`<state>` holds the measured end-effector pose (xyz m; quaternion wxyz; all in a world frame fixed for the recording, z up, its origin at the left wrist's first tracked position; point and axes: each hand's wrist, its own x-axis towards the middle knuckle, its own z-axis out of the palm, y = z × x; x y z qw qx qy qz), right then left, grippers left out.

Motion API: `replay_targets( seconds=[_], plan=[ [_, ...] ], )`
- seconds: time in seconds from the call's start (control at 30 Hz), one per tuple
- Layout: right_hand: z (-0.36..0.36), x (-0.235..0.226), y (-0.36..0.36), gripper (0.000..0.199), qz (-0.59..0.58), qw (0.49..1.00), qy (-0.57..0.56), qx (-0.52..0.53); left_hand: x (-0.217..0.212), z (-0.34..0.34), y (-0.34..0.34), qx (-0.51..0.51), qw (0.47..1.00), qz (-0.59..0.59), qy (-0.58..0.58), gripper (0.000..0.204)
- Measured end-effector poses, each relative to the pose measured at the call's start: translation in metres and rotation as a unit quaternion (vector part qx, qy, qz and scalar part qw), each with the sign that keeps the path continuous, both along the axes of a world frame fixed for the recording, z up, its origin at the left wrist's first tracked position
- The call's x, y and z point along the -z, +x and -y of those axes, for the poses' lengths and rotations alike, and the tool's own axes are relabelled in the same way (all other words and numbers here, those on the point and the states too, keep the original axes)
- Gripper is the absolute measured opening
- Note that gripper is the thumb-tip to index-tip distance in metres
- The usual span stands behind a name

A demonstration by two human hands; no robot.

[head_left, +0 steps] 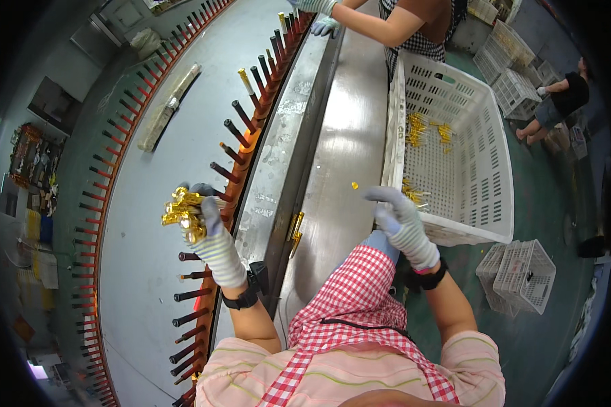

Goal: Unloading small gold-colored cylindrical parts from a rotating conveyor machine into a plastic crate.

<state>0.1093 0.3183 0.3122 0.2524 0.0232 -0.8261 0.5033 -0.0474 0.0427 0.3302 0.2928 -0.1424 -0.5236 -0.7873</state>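
My left hand (pixel 210 234), in a striped work glove, grips a bunch of shiny gold caps (pixel 183 214) over the row of dark pegs (pixel 234 132) on the conveyor's red rim. My right hand (pixel 400 217), also gloved, hangs in the air with its fingers apart and nothing in it, just beside the near left corner of a white plastic crate (pixel 485 169). More gold caps (pixel 424 129) lie scattered inside that crate. One gold cap (pixel 354 184) lies loose on the steel bench (pixel 346 136), and two others (pixel 296 227) sit at the bench edge.
Another person's gloved hands (pixel 322 20) work at the pegs farther up the line. A second peg row (pixel 108 169) curves along the conveyor's left side. Smaller white baskets (pixel 523 275) stand on the green floor at right, and a person (pixel 557 102) sits near stacked crates (pixel 509 61).
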Motion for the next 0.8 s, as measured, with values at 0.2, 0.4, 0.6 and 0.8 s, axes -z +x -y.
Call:
replay_targets(
  seconds=[0.2,0.4,0.6,0.8],
  plan=[
    [0.087,-0.042,-0.022,0.043,0.063,0.927,-0.287,-0.235,-0.026,-0.025,0.072,0.480,0.851,0.214,-0.006,0.041],
    [0.076,-0.012,0.019,0.035,0.251,0.865,-0.387,-0.200,0.007,-0.042,0.091,0.557,0.775,0.297,-0.019,0.037],
    [0.091,0.025,0.045,0.031,-0.005,0.903,-0.429,-0.010,0.030,-0.064,0.104,0.465,0.830,0.193,-0.241,0.032],
    [0.110,0.042,0.058,0.052,-0.036,0.935,-0.354,-0.012,0.062,-0.092,0.128,0.265,0.867,0.015,-0.421,0.057]
  ],
)
